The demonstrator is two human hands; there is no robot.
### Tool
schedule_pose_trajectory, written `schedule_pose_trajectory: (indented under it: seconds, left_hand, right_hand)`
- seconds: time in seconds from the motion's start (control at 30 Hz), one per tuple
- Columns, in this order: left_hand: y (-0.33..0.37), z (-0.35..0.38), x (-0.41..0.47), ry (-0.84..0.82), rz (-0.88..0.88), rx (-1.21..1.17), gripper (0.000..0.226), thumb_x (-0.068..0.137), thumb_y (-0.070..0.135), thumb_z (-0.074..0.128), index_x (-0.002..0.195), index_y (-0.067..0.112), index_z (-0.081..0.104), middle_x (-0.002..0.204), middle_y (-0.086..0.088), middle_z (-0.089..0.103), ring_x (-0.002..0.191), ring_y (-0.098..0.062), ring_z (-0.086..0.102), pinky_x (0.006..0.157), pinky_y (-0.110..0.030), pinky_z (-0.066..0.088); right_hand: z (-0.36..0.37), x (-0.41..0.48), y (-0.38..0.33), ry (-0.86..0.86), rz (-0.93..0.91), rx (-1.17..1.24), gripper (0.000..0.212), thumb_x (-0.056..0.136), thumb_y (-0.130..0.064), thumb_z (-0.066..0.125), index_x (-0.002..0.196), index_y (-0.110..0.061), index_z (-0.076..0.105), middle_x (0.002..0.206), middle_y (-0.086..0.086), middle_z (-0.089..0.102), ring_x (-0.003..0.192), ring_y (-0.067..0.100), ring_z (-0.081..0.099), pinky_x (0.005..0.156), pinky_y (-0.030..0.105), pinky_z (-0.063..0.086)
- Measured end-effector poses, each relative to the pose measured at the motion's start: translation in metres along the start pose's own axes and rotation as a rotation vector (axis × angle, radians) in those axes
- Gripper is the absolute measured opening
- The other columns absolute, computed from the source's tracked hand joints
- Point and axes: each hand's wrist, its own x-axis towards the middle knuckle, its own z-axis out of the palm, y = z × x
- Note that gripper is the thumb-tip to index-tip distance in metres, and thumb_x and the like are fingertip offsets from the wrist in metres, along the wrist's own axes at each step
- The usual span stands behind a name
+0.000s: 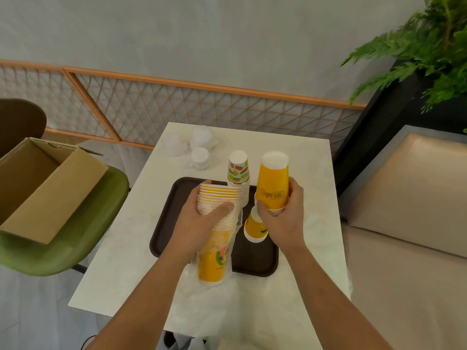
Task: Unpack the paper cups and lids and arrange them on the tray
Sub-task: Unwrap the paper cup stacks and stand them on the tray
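Nearest, left hand (202, 218) grips the rim end of a wrapped cup stack (214, 251) over the tray (165, 223), right hand (283, 218) beside it clasps an upturned orange cup (273, 183), small cup (254, 229) lying just under that hand, patterned cups (238, 178) beyond both, lids (201, 145) farthest.

Yellow cup (273, 178): print unreadable.
Small cup (254, 229): partly behind right hand (283, 218).
Lids (199, 147): blurred, uncountable.
Box (38, 188): cut by left edge.

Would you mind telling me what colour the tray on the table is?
The tray is dark brown; the head view, the only one, shows it clearly.
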Motion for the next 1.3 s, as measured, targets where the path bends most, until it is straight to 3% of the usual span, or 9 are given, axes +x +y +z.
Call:
schedule_pose_trajectory:
  seconds: [0.2,0.37,0.53,0.77,0.9,0.97,1.07,1.17,1.3]
  left_hand:
    - [-0.004,-0.004,0.001,0.037,-0.019,0.005,0.067,0.08,0.045,0.086,0.137,0.049,0.052,0.116,0.019,0.072,0.104,-0.005,0.072,0.087,-0.035,0.063]
    - [-0.004,-0.004,-0.001,0.044,-0.031,0.019,0.063,0.084,0.041,0.085,0.136,0.051,0.051,0.11,0.025,0.071,0.098,0.004,0.07,0.073,-0.021,0.06]
    - [-0.006,-0.003,-0.002,0.054,-0.04,0.03,0.064,0.082,0.045,0.085,0.135,0.055,0.05,0.111,0.026,0.07,0.1,0.003,0.07,0.076,-0.022,0.06]
    - [-0.005,0.0,-0.003,0.035,-0.036,0.051,0.067,0.081,0.048,0.084,0.137,0.054,0.048,0.111,0.026,0.069,0.098,0.006,0.069,0.076,-0.02,0.058]
    - [-0.003,-0.003,-0.005,0.018,-0.063,0.094,0.066,0.074,0.058,0.081,0.132,0.045,0.054,0.114,0.021,0.069,0.103,-0.006,0.071,0.077,-0.021,0.057]
    - [-0.004,-0.004,-0.006,-0.007,-0.074,0.133,0.061,0.075,0.058,0.082,0.127,0.04,0.057,0.112,0.018,0.07,0.102,-0.009,0.071,0.077,-0.023,0.058]
    - [-0.004,-0.005,-0.01,-0.071,-0.048,0.136,0.053,0.077,0.049,0.088,0.12,0.037,0.061,0.105,0.015,0.075,0.095,-0.007,0.074,0.081,-0.03,0.061]
    - [-0.002,-0.009,-0.014,-0.139,-0.013,0.126,0.048,0.077,0.035,0.092,0.117,0.033,0.064,0.102,0.012,0.076,0.091,-0.007,0.075,0.081,-0.033,0.062]
    - [0.0,-0.021,-0.016,-0.197,0.034,0.164,0.056,0.075,0.03,0.094,0.12,0.036,0.062,0.104,0.016,0.075,0.093,-0.005,0.074,0.079,-0.029,0.06]
  right_hand:
    - [0.02,-0.025,0.054,-0.109,0.085,-0.031,0.084,0.075,-0.028,0.093,0.132,-0.053,0.036,0.138,-0.01,0.051,0.125,0.005,0.055,0.102,0.028,0.053]
    - [0.028,-0.025,0.096,-0.159,0.207,-0.159,0.09,0.077,-0.031,0.091,0.15,-0.031,0.038,0.148,-0.005,0.053,0.135,0.019,0.053,0.108,0.039,0.05]
    - [0.036,-0.017,0.118,-0.205,0.267,-0.34,0.09,0.082,-0.033,0.086,0.154,-0.027,0.032,0.152,0.001,0.051,0.139,0.027,0.051,0.111,0.047,0.048]
    - [0.034,-0.014,0.111,-0.176,0.25,-0.273,0.093,0.079,-0.029,0.089,0.152,-0.028,0.032,0.152,0.0,0.046,0.139,0.025,0.05,0.108,0.041,0.05]
    - [0.016,-0.025,0.058,0.084,0.057,-0.122,0.065,0.083,-0.022,0.084,0.134,-0.026,0.044,0.136,-0.003,0.045,0.124,0.017,0.053,0.102,0.036,0.055]
    - [0.009,-0.024,0.015,0.105,-0.112,-0.008,0.041,0.088,-0.02,0.073,0.124,-0.021,0.053,0.126,-0.004,0.05,0.118,0.016,0.055,0.098,0.041,0.056]
    - [0.005,-0.013,-0.046,-0.225,-0.336,0.034,0.027,0.095,-0.029,0.063,0.119,-0.018,0.066,0.123,-0.004,0.055,0.121,0.021,0.056,0.101,0.041,0.051]
    - [0.012,-0.004,-0.073,-0.599,-0.365,-0.158,0.029,0.097,-0.041,0.062,0.113,-0.019,0.073,0.125,-0.01,0.056,0.125,0.016,0.051,0.107,0.035,0.043]
    - [0.013,-0.002,-0.076,-0.733,-0.323,-0.151,0.021,0.101,-0.028,0.064,0.111,-0.014,0.076,0.125,-0.008,0.058,0.123,0.011,0.053,0.102,0.021,0.042]
